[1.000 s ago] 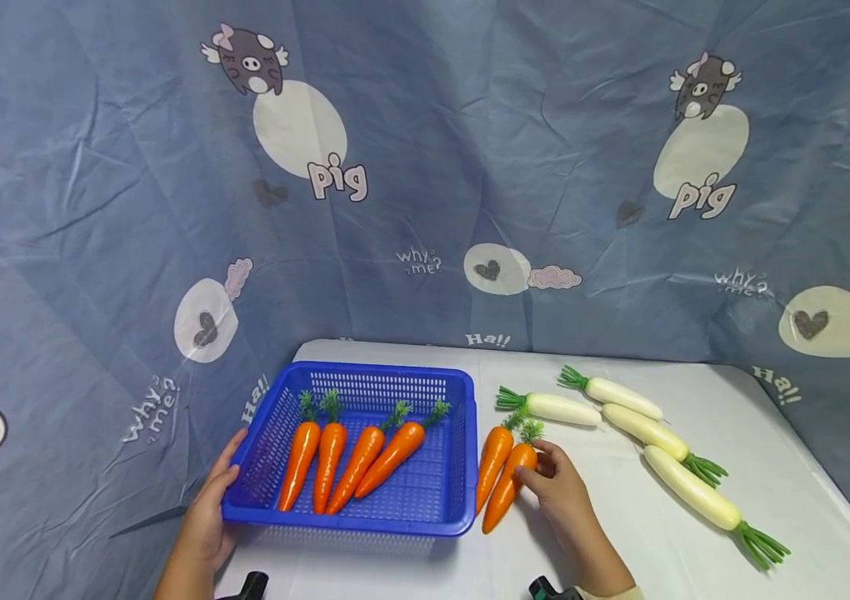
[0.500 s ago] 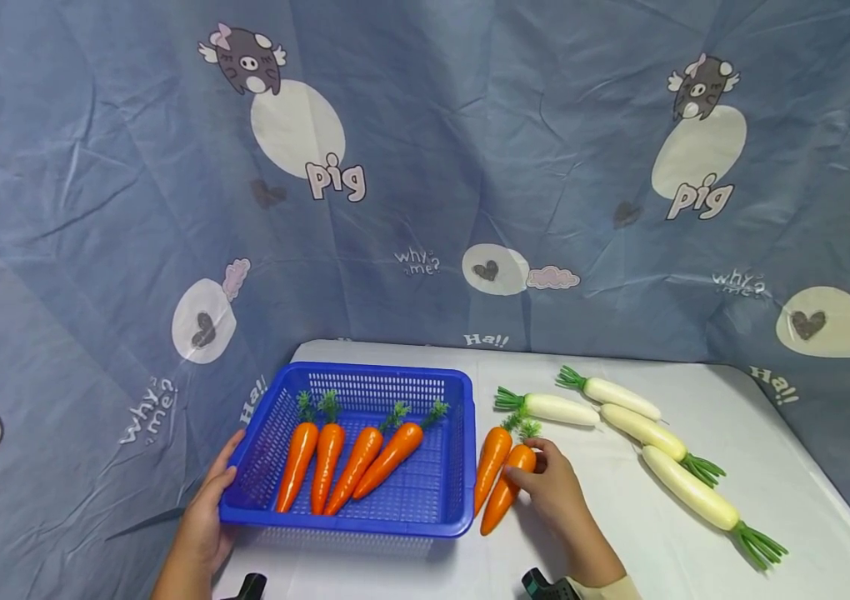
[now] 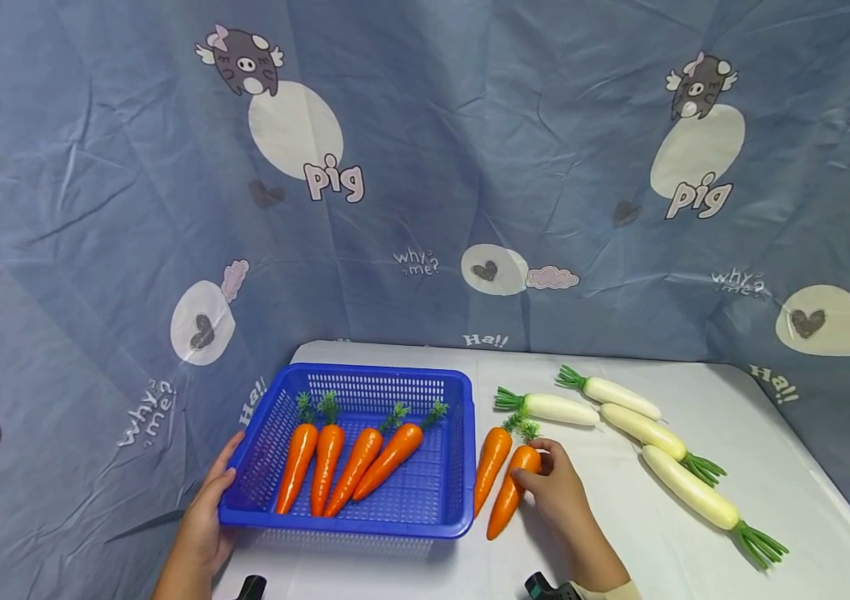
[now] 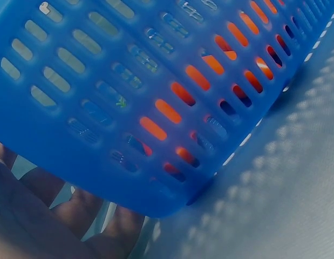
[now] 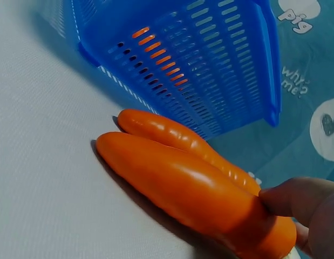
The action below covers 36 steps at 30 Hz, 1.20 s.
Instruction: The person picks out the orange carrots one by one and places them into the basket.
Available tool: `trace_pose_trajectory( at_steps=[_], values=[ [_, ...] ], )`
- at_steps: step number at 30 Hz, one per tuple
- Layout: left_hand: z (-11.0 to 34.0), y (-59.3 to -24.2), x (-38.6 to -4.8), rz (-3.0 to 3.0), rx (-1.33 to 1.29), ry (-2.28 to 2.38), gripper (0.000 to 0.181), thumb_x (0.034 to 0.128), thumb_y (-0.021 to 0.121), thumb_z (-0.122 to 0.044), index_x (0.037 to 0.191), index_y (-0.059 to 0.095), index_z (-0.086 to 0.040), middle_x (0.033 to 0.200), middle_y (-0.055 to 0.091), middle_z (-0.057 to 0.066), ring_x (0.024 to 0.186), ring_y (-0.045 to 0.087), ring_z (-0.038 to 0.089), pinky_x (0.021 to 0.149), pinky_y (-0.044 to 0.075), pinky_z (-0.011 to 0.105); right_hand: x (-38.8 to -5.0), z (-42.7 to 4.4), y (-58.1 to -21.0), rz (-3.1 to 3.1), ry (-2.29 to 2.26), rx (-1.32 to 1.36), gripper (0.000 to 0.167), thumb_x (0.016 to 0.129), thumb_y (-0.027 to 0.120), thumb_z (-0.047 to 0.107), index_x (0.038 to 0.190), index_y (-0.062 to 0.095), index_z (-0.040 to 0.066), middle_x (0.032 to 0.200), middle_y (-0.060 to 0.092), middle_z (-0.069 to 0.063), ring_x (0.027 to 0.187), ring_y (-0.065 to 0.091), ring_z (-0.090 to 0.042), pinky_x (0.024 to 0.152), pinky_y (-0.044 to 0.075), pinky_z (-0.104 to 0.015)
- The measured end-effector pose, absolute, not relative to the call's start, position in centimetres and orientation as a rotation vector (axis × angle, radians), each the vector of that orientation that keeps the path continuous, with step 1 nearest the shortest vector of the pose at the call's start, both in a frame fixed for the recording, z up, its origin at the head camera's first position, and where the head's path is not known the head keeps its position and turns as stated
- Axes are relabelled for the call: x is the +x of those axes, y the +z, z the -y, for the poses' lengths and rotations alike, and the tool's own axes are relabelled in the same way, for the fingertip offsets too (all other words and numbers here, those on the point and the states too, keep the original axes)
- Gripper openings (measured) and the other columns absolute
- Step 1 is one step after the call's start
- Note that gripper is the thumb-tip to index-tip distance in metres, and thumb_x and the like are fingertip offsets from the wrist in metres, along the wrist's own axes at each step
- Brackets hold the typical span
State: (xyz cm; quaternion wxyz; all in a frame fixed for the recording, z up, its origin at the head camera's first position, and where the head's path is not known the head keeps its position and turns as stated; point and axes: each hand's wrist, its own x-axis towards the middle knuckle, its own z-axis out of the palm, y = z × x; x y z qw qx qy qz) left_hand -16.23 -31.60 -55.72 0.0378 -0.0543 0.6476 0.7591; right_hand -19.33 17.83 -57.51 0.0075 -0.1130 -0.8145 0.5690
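My left hand (image 3: 203, 521) rests against the left side of a blue plastic basket (image 3: 365, 528), its fingertips at the outer edge of the rim. In the left wrist view the fingers (image 4: 80, 208) meet the basket's side, their tips partly hidden. Several orange carrots (image 3: 329, 467) with green tops lie inside the basket. To the right of it, my right hand (image 3: 556, 487) pinches a carrot (image 3: 507, 504) near its leafy end, thumb on top. That carrot lies low over the white table, beside another carrot (image 3: 494, 454) next to the basket wall.
Several white radishes (image 3: 687, 483) with green stems lie on the white table (image 3: 755, 442) at the right and back. One radish (image 3: 560, 408) lies just behind the two loose carrots. A blue printed cloth (image 3: 425, 208) hangs around the table's back and sides.
The pinched carrot has shifted slightly right and toward me with my right hand, widening the gap at its tip from the neighbouring carrot. Left hand and basket look almost unchanged.
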Motion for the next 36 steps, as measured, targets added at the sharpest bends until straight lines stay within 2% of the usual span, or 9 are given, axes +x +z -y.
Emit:
trace_pose_trajectory(
  at_steps=[6, 18, 23, 27, 36],
  values=[
    [31.49, -55.72, -16.22, -1.991, -0.175, 2.329, 0.058, 0.1137, 0.029, -0.036, 0.169, 0.012, -0.036, 0.165, 0.020, -0.012, 0.125, 0.045, 0.003, 0.096, 0.045, 0.022, -19.25, -18.10, -57.98, 2.513, 1.825, -0.391, 0.056, 0.090, 0.077, 0.013, 0.140, 0.051, 0.008, 0.135, 0.060, -0.022, 0.115, 0.061, -0.032, 0.086, 0.053, -0.034],
    [31.64, -56.03, -16.27, -1.979, -0.146, 2.348, 0.058, 0.1136, 0.030, -0.035, 0.169, 0.012, -0.034, 0.162, 0.024, -0.014, 0.123, 0.048, 0.002, 0.096, 0.046, 0.023, -19.21, -18.19, -58.23, 2.422, 1.918, -0.397, 0.055, 0.089, 0.075, 0.007, 0.139, 0.050, 0.005, 0.133, 0.058, -0.024, 0.113, 0.061, -0.031, 0.086, 0.054, -0.033],
    [31.59, -55.93, -16.38, -1.988, -0.227, 2.317, 0.057, 0.1134, 0.028, -0.035, 0.168, 0.013, -0.039, 0.171, 0.013, -0.007, 0.129, 0.040, 0.006, 0.097, 0.044, 0.022, -19.27, -18.30, -58.06, 2.384, 1.978, -0.409, 0.055, 0.090, 0.073, 0.006, 0.140, 0.049, 0.004, 0.134, 0.055, -0.026, 0.111, 0.060, -0.029, 0.085, 0.054, -0.031],
    [31.57, -55.84, -16.42, -1.986, -0.256, 2.305, 0.057, 0.1133, 0.028, -0.036, 0.168, 0.014, -0.041, 0.174, 0.007, -0.003, 0.131, 0.036, 0.009, 0.096, 0.043, 0.021, -19.40, -18.43, -57.94, 2.297, 2.095, -0.422, 0.057, 0.091, 0.071, 0.003, 0.143, 0.046, 0.002, 0.132, 0.051, -0.025, 0.103, 0.060, -0.024, 0.079, 0.055, -0.026],
    [31.56, -56.01, -16.35, -1.988, -0.213, 2.324, 0.058, 0.1132, 0.029, -0.037, 0.169, 0.014, -0.038, 0.166, 0.019, -0.009, 0.124, 0.046, 0.002, 0.096, 0.046, 0.023, -19.57, -18.75, -57.84, 2.174, 2.210, -0.451, 0.059, 0.090, 0.068, -0.003, 0.143, 0.043, 0.001, 0.117, 0.052, -0.017, 0.090, 0.060, -0.017, 0.072, 0.055, -0.024]
  ],
)
